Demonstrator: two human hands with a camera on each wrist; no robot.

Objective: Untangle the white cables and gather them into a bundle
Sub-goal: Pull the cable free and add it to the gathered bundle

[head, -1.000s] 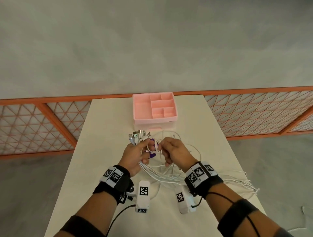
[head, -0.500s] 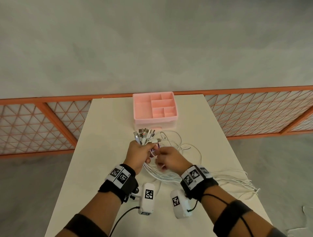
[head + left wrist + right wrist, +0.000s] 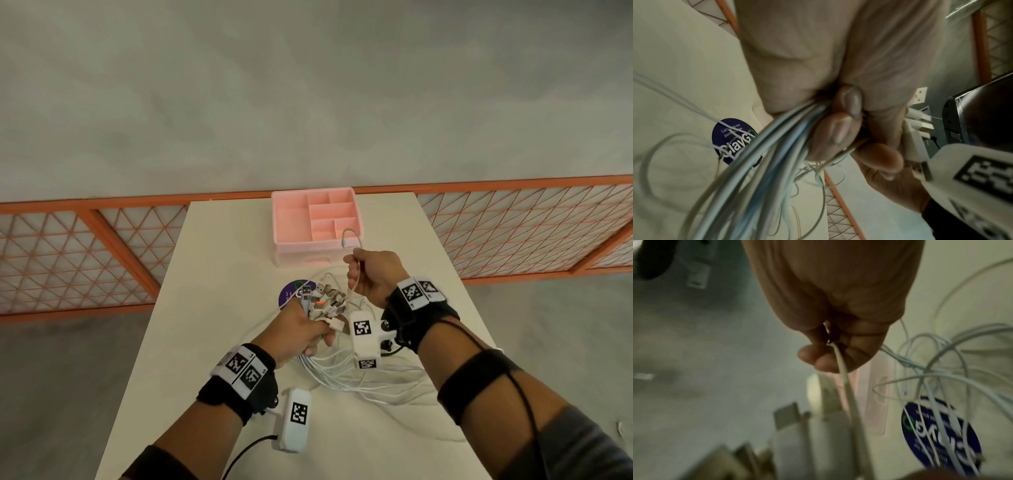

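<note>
Your left hand (image 3: 297,334) is clenched around the gathered cables (image 3: 346,371); their plugs (image 3: 325,299) fan out above the fist toward 1 o'clock, metal ends and white plastic shells, hard and boxy; below the fist the thin smooth cords hang down and spread over the table (image 3: 212,274) toward 4 o'clock, in loose curls which are not yet tidy. At 11 o'clock from this hand a round purple sticker (image 3: 289,291) lies flat on the table, partly under some cords.

Toward 2 o'clock from the left hand, your right hand (image 3: 375,274) is raised and apart from it; thumb and finger pinch one single cable (image 3: 352,286), which runs from the pinch down to the plug cluster; above the pinch its short end (image 3: 349,236) curves over like a hook, with a small plug on it. Behind, at 12 o'clock, stands the pink tray (image 3: 317,253), matte plastic with square compartments, and I see nothing in them.

I judge you are in the untangling step: one cable is being drawn free of the others. The next move needs a gentle, straight pull along its length while the left fist keeps firm; then lay its plug beside the other plugs. The cords are slippery and springy, so a loop may catch; if it resists, stop and loosen the loop first.
</note>
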